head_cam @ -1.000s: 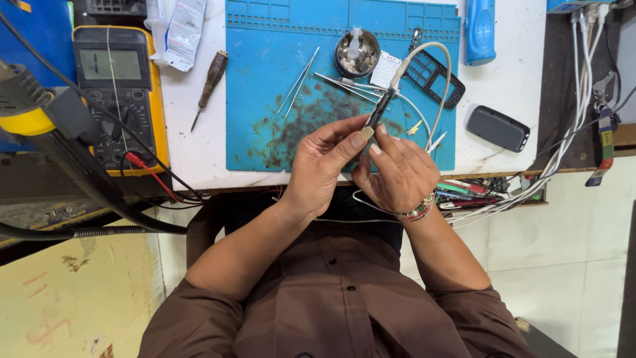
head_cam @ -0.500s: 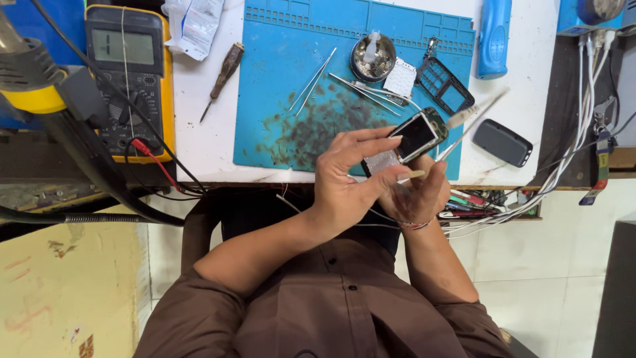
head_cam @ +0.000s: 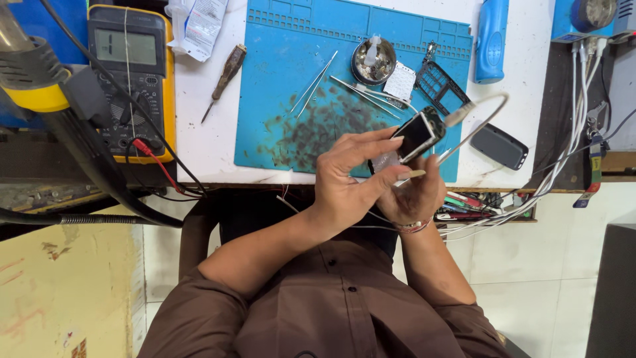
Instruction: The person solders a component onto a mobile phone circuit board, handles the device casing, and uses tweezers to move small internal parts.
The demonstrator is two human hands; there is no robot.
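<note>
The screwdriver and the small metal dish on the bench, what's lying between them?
In the head view, two thin metal tweezers lie on the blue mat between the screwdriver and the metal dish.

Left hand (head_cam: pixel 348 179) and right hand (head_cam: pixel 417 195) raised together, fingers curled in a pinch, forearms converging.

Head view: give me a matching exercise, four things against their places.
Things:
1. multimeter
2. screwdriver
3. small phone
4. metal dish

Places:
A. top of the blue mat
B. held between both hands
C. far left of the bench
D. white surface, between meter and mat

Pairs: 1-C, 2-D, 3-B, 4-A
</note>
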